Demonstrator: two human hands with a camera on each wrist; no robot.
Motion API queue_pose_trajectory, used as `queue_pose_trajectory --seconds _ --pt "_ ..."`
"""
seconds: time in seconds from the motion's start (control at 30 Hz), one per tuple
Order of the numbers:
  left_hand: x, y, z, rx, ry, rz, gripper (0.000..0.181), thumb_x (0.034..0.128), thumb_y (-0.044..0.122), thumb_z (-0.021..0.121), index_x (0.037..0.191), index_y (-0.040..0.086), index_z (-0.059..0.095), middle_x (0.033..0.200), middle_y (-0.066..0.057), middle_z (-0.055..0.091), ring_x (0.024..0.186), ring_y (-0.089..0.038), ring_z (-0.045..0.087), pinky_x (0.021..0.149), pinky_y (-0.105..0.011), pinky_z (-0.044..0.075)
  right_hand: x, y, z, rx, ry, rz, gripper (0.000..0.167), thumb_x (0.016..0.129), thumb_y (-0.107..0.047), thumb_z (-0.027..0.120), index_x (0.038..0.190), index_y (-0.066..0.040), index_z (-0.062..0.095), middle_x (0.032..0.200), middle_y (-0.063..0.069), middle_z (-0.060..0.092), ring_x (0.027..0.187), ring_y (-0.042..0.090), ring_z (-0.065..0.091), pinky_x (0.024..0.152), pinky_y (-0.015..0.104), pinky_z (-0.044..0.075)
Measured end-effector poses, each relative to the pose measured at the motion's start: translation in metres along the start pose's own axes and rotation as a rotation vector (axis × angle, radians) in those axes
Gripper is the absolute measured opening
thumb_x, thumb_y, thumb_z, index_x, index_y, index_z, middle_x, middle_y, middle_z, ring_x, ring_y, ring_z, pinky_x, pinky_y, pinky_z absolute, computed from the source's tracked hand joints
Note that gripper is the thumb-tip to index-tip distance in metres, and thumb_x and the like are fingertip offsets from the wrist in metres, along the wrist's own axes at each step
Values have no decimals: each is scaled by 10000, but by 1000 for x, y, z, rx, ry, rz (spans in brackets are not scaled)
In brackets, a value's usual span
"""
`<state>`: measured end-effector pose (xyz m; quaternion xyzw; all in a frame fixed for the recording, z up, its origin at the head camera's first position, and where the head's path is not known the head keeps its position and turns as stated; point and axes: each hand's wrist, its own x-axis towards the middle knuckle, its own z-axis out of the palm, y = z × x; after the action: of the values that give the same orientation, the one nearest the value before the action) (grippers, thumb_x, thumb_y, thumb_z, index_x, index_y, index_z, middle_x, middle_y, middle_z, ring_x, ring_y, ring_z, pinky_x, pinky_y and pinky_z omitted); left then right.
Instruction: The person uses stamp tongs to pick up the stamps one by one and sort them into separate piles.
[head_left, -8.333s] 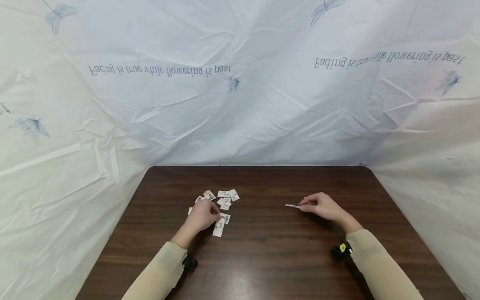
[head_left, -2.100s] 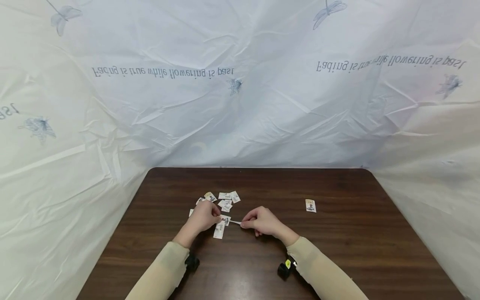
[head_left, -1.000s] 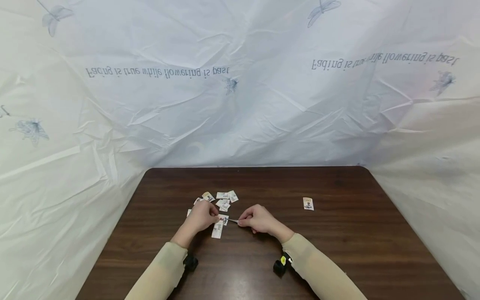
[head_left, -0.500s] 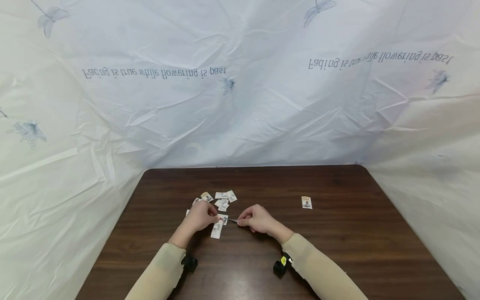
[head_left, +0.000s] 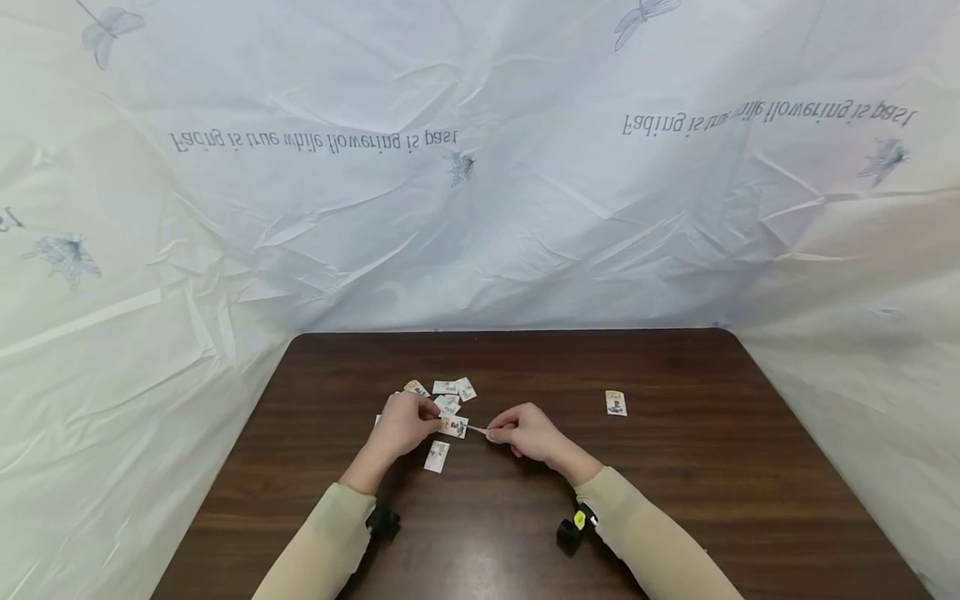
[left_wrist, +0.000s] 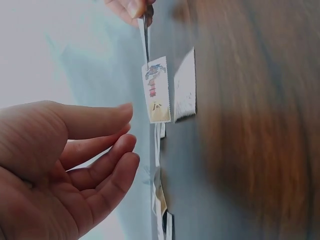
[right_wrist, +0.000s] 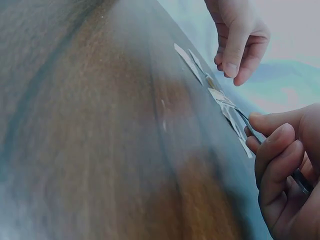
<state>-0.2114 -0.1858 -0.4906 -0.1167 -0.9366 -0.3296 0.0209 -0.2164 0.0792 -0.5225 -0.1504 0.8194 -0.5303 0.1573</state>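
Note:
My right hand (head_left: 525, 429) grips a pair of metal tweezers (right_wrist: 250, 127), whose tips pinch one end of a postage stamp (left_wrist: 157, 90). That stamp has perforated edges and a small coloured picture, and in the left wrist view it hangs above the table. Beside its other end is my left hand (head_left: 405, 429), fingers loosely bent and holding nothing; the left wrist view shows a gap between the fingertips and the stamp. A second stamp (head_left: 437, 456) lies flat just nearer to me. Several more stamps (head_left: 447, 387) lie scattered beyond the left hand, some partly hidden by it.
One stamp (head_left: 616, 403) lies alone on the right side of the dark wooden table (head_left: 675, 500). White printed sheeting (head_left: 480, 233) hangs behind the table and along both sides.
Earlier the right hand was at the right with the tweezers, and a stamp now lies there. It moved left; in the last half second the pinched stamp came up, away from the stamp beneath.

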Motion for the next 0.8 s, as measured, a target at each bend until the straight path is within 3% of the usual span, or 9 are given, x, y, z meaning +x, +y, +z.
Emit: queue_pose_trajectory --seconds 0.2,0.47,0.8 --pt "1 15 9 -46 17 35 71 884 81 869 915 40 820 772 34 708 723 -119 638 706 -352 552 -14 4 -18 14 36 8 163 984 -164 788 1051 -19 822 667 75 663 451 100 460 475 266 389" --pt "9 44 34 -84 -31 78 77 888 110 870 892 73 802 758 55 689 696 -83 611 690 -308 533 -45 14 -37 54 190 78 156 999 -136 765 1053 6 804 624 39 593 470 109 470 467 268 408" --pt "25 66 62 -89 -40 70 90 881 112 861 901 40 811 759 31 701 678 -80 605 670 -287 529 -67 14 -44 94 281 115 171 990 -95 761 1070 54 788 781 97 735 484 103 497 478 256 434"
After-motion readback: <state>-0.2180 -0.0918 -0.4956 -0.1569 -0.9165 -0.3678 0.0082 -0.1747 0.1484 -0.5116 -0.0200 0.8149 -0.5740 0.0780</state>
